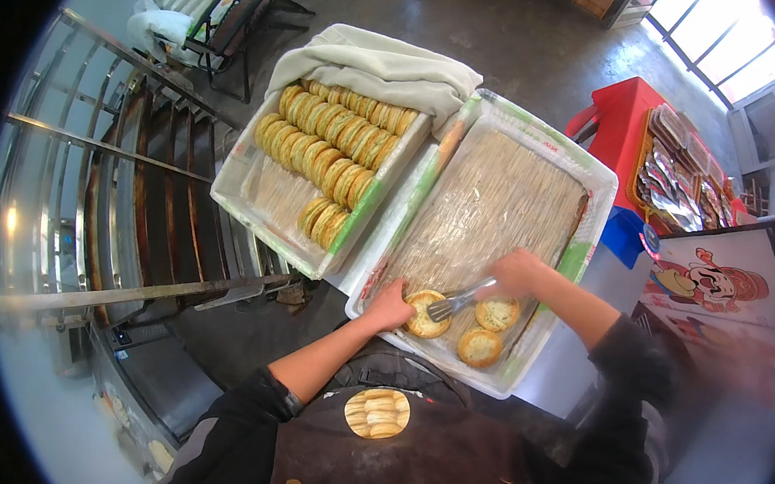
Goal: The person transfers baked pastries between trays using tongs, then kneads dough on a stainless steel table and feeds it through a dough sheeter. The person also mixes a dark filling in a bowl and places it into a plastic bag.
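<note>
Hand (521,272), the right one, curled round grey flat-headed utensil (439,311), left hand (387,307) touching golden round pastry (420,325), pinch unclear, two others (496,313) nearby in white rectangular tray (598,225) right of centre, seemingly early work, against long pastry rows (328,131) apparently done in second white tray (290,245), upper left.

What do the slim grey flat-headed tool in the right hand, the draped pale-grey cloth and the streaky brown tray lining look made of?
Slim grey flat-headed tool: probably smooth metal, judging by its silvery sheen; blur leaves this open.
Draped pale-grey cloth: matt woven fabric, likely, given its soft, thick folds.
Streaky brown tray lining: perhaps plastic film, since glossy highlights cross it; the base beneath is unclear.
</note>
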Action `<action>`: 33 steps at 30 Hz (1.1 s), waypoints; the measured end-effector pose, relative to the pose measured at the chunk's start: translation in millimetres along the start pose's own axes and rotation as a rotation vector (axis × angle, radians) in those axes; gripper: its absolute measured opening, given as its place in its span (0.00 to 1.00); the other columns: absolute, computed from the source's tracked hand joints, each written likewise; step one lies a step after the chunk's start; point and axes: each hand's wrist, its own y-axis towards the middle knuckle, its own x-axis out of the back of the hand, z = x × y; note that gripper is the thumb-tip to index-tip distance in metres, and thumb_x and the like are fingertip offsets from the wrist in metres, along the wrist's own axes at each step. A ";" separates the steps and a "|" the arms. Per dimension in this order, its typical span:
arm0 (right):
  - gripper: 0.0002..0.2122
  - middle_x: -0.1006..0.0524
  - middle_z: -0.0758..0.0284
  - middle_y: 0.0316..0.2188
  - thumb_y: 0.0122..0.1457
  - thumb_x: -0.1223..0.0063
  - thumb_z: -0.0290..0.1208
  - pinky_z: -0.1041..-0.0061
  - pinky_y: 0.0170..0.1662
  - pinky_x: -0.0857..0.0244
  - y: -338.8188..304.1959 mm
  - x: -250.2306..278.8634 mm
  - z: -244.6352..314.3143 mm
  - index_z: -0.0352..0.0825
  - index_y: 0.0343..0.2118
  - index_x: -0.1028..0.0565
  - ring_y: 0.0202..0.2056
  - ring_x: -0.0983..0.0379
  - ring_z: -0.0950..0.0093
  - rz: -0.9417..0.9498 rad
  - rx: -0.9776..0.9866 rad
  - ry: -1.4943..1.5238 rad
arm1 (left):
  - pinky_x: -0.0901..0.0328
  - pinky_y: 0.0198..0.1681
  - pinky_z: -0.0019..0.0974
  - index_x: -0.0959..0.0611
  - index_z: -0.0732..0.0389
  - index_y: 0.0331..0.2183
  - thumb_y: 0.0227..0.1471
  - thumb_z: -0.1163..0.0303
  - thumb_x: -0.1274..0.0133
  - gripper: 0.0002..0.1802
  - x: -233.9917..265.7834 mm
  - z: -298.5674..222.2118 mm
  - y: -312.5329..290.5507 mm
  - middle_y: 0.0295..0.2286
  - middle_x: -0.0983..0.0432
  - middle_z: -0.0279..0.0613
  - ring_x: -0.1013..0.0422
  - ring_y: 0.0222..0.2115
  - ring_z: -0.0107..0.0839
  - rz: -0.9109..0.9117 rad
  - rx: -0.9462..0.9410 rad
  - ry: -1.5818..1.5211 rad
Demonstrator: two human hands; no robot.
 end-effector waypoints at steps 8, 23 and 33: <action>0.33 0.15 0.58 0.35 0.59 0.50 0.74 0.54 0.44 0.26 31.3 -12.7 34.0 0.45 0.45 0.16 0.41 0.18 0.53 0.079 0.039 0.180 | 0.28 0.49 0.37 0.19 0.68 0.56 0.45 0.74 0.38 0.33 2.3 25.1 21.7 0.45 0.18 0.47 0.22 0.46 0.39 0.091 0.113 -0.326; 0.29 0.17 0.56 0.27 0.65 0.50 0.67 0.53 0.38 0.27 32.3 131.7 97.2 0.42 0.40 0.17 0.33 0.19 0.51 -0.282 0.023 0.152 | 0.31 0.57 0.38 0.19 0.63 0.57 0.61 0.69 0.41 0.23 147.6 -9.9 -57.2 0.50 0.21 0.44 0.25 0.50 0.33 -0.495 -0.519 -0.404; 0.46 0.16 0.55 0.33 0.63 0.66 0.79 0.57 0.44 0.28 279.7 272.3 190.2 0.29 0.38 0.16 0.35 0.20 0.57 0.173 -0.186 -0.006 | 0.25 0.46 0.42 0.16 0.66 0.45 0.65 0.58 0.50 0.20 316.1 104.6 66.2 0.40 0.16 0.43 0.20 0.38 0.34 -0.287 0.076 -1.048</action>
